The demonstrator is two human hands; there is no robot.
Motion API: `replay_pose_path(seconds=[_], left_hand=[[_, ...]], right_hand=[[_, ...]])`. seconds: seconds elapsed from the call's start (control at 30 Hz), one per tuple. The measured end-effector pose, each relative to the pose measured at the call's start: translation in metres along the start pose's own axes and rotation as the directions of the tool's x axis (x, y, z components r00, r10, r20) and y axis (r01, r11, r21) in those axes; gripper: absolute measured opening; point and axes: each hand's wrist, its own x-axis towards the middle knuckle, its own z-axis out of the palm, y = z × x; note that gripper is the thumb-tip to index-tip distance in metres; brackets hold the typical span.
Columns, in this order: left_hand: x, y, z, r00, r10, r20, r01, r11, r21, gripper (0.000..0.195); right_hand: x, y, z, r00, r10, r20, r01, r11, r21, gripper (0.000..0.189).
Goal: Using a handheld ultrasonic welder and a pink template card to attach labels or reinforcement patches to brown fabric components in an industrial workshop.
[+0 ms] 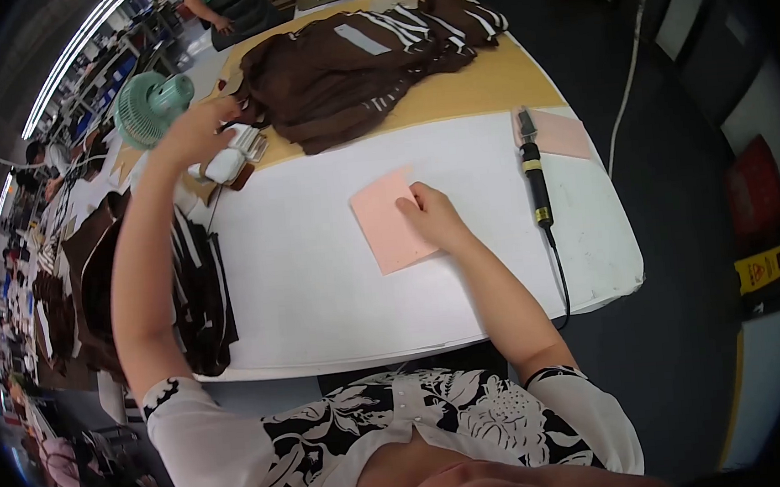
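My right hand [434, 216] pinches a pink sheet of paper or card [386, 224] by its right edge, thumb on top, over the white tabletop [296, 278]. Far out to the left, my left hand [201, 133] hovers with fingers apart near white folded bundles [235, 158], and I see nothing held in it. Just beyond its fingertips begins a heap of dark brown garments with white stripes [329, 76]. A white strip [361, 38] lies on that heap.
A corded black hand tool [534, 177] lies at right, its tip by another pink sheet [560, 132]. Left stand a green fan [146, 108] and more striped brown garments [198, 300]. Tan paper [488, 91] covers the table's far part. Beyond it stands a person [234, 15].
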Motion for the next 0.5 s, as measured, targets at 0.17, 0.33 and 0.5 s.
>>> replay_pose_path(seconds=[0.17, 0.33, 0.5], left_hand=[[0.131, 0.047, 0.124, 0.935, 0.197, -0.296, -0.184, 0.98, 0.071, 0.052], [0.208, 0.052, 0.174, 0.939, -0.137, -0.314, 0.088, 0.983, -0.163, 0.044], [0.236, 0.036, 0.166, 0.944, -0.107, -0.314, 0.039, 0.976, -0.215, 0.028]], right_hand=[[-0.006, -0.014, -0.004, 0.998, 0.025, 0.063, -0.023, 0.999, -0.031, 0.032], [-0.007, -0.009, -0.004, 0.998, -0.007, 0.07, 0.008, 1.0, -0.018, 0.035], [-0.01, -0.008, -0.01, 0.995, -0.026, 0.101, 0.03, 0.999, -0.039, 0.033]])
